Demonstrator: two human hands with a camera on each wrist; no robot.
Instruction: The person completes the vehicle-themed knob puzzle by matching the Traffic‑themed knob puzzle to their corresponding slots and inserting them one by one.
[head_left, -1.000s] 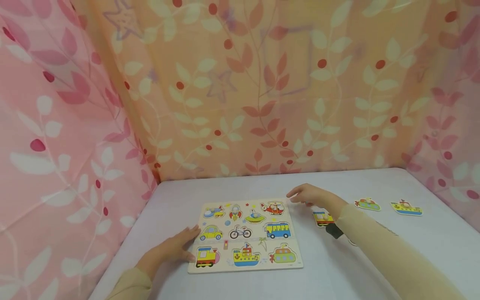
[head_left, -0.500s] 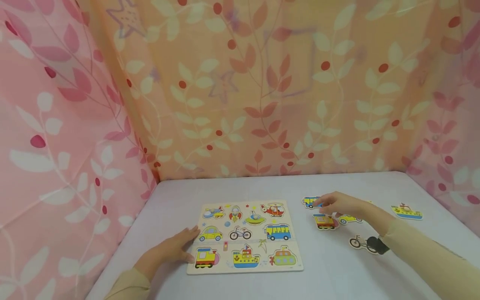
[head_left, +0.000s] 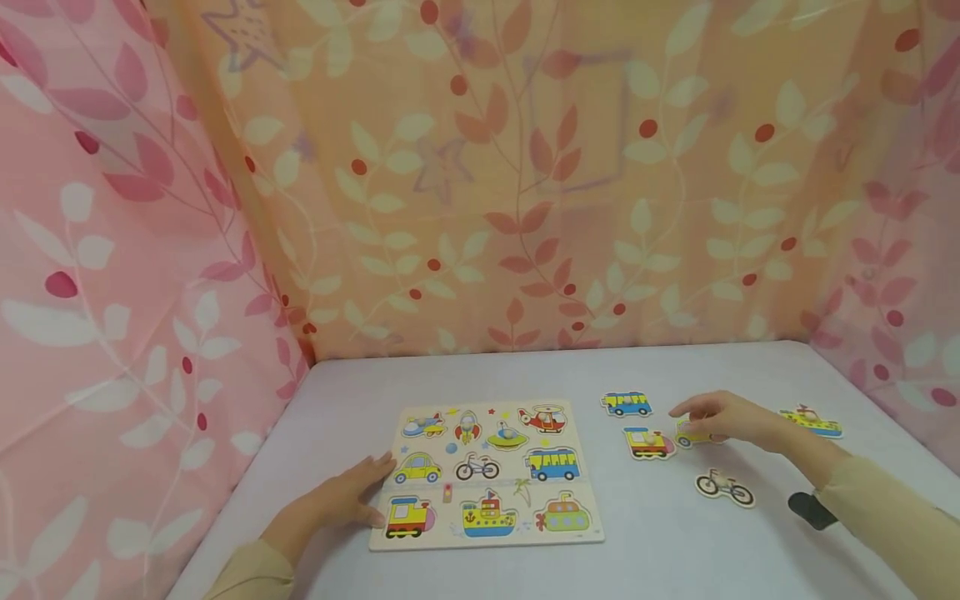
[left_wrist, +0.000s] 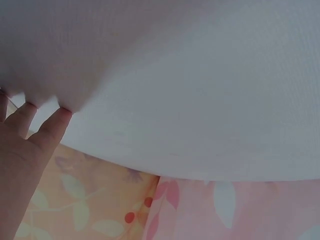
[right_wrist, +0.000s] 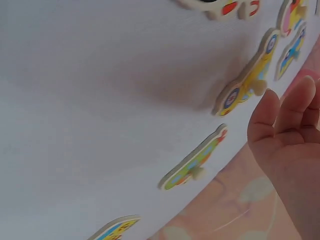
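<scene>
Orange and pink leaf-print curtains back and flank the white table. On it lies the vehicle puzzle board; the left hand touches its left edge, fingers extended. The right hand, thumb and fingers apart, holds nothing near the car piece, blocking the submarine piece from the head view. Around lie the boat piece, train piece, bicycle piece and bus piece.

A creased, pale-beige fabric left sleeve matches the pale-beige fabric right sleeve. A small, rounded black piece juts out beside the right sleeve's end.
</scene>
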